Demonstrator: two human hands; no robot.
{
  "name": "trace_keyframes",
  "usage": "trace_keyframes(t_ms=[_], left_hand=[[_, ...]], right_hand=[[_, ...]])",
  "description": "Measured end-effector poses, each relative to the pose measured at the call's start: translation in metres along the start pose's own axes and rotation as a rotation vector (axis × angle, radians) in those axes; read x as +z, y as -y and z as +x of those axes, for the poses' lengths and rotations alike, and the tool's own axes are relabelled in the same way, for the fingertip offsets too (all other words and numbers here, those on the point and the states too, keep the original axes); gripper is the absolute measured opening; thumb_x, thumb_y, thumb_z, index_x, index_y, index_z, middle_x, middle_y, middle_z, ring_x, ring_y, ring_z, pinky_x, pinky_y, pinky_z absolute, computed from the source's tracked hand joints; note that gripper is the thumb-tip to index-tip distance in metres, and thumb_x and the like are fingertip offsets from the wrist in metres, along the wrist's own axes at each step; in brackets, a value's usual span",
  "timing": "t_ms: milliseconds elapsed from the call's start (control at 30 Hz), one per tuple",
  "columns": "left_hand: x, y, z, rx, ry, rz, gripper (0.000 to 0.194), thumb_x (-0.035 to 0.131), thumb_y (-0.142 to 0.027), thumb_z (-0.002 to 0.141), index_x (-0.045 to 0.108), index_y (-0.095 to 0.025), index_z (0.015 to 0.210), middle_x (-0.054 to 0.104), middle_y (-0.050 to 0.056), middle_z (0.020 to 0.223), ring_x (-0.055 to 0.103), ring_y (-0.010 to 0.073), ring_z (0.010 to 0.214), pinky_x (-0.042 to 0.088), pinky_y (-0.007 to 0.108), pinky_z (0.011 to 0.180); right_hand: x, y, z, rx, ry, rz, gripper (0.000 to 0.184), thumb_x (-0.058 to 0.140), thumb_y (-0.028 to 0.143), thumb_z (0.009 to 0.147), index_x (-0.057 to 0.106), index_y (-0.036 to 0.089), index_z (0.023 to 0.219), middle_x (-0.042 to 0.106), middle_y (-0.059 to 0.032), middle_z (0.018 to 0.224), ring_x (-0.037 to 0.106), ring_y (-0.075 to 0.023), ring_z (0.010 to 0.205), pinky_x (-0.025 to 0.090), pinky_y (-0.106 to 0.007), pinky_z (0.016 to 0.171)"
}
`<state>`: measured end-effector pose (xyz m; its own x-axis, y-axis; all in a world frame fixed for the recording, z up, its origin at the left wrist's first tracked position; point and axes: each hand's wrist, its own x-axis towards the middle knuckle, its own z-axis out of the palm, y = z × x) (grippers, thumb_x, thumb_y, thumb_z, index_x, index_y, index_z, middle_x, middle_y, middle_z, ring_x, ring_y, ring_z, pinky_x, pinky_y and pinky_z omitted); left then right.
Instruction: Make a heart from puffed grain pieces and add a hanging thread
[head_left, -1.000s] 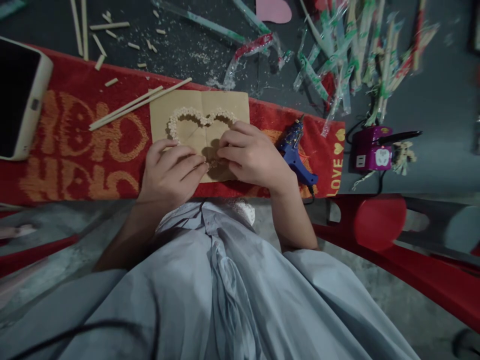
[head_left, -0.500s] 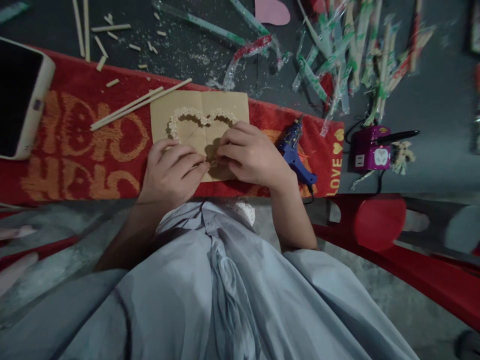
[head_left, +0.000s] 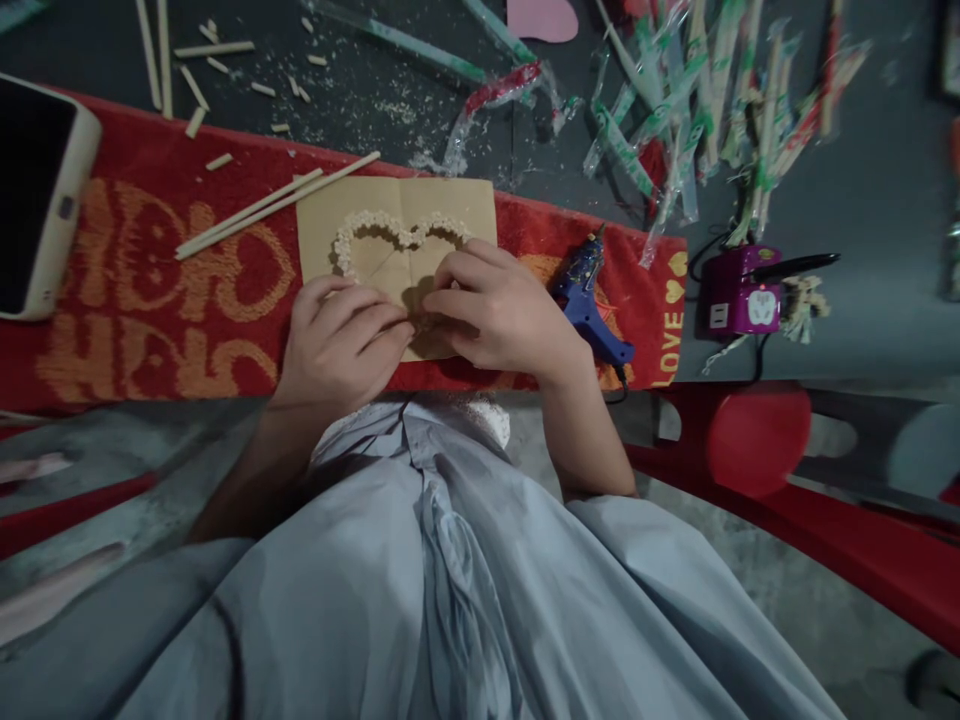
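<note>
A folded sheet of brown paper (head_left: pixel 420 200) lies on the red towel in front of me, with a heart outline of small pale stick pieces (head_left: pixel 367 219) on it. My left hand (head_left: pixel 341 335) rests over the paper's lower left, fingers curled together and the thumb and index tip at the heart's lower point. From the other side my right hand (head_left: pixel 499 315) bends down to the same spot, its fingertips pinched. Whatever the fingertips hold is hidden. Both hands cover the lower sides of the heart. Right of my right hand lies a blue glue gun (head_left: pixel 589 305).
Two chopsticks (head_left: pixel 255 210) lie on the red towel (head_left: pixel 150 350), left of the paper. A phone (head_left: pixel 45 200) is at far left. Cut stick pieces (head_left: pixel 196 90) and torn wrappers (head_left: pixel 495 90) litter the dark table. Wrapped chopsticks (head_left: pixel 697 100) and a purple plug block (head_left: pixel 742 290) stand right.
My right fingertips have shifted slightly left, closer to my left hand. The left hand stays almost in place; the whole view has drifted a little.
</note>
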<state>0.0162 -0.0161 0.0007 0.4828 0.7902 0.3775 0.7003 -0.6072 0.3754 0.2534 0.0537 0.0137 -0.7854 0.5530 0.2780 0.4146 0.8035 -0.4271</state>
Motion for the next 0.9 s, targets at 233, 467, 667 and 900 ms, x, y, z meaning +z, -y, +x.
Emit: trace_keyframes(t_ms=[233, 467, 667, 900], left_hand=[[0.001, 0.0, 0.0, 0.043, -0.067, 0.037, 0.017, 0.062, -0.019, 0.102, 0.069, -0.034, 0.109, 0.081, 0.0, 0.117, 0.072, 0.0258, 0.114, 0.051, 0.058, 0.107], [0.0, -0.001, 0.003, 0.068, -0.097, 0.094, 0.013, 0.06, -0.022, 0.104, 0.069, -0.031, 0.103, 0.08, -0.001, 0.113, 0.072, 0.0239, 0.108, 0.054, 0.055, 0.101], [0.001, 0.001, 0.003, 0.091, -0.118, 0.101, 0.015, 0.06, -0.022, 0.103, 0.069, -0.033, 0.106, 0.08, 0.001, 0.106, 0.072, 0.0245, 0.104, 0.055, 0.056, 0.097], [0.005, 0.006, 0.001, 0.083, -0.13, 0.052, 0.016, 0.062, -0.022, 0.101, 0.07, -0.033, 0.109, 0.079, 0.001, 0.104, 0.07, 0.0252, 0.104, 0.051, 0.055, 0.1]], right_hand=[[0.001, 0.001, 0.002, -0.004, 0.037, 0.01, 0.022, 0.052, 0.019, 0.102, 0.073, 0.019, 0.098, 0.058, -0.0091, 0.105, 0.05, -0.0257, 0.102, 0.045, -0.046, 0.089], [0.003, 0.0, 0.002, -0.007, 0.032, -0.002, 0.022, 0.051, 0.021, 0.104, 0.072, 0.019, 0.1, 0.058, -0.0088, 0.104, 0.051, -0.0255, 0.102, 0.045, -0.046, 0.09], [-0.009, 0.007, -0.004, 0.02, -0.037, -0.03, 0.021, 0.053, 0.022, 0.102, 0.072, 0.022, 0.111, 0.064, -0.0083, 0.106, 0.055, -0.0253, 0.101, 0.048, -0.045, 0.088], [-0.074, 0.013, -0.086, 0.515, -0.179, -0.321, 0.014, 0.066, 0.038, 0.099, 0.072, 0.026, 0.102, 0.071, -0.0133, 0.1, 0.062, -0.0322, 0.097, 0.053, -0.05, 0.087]])
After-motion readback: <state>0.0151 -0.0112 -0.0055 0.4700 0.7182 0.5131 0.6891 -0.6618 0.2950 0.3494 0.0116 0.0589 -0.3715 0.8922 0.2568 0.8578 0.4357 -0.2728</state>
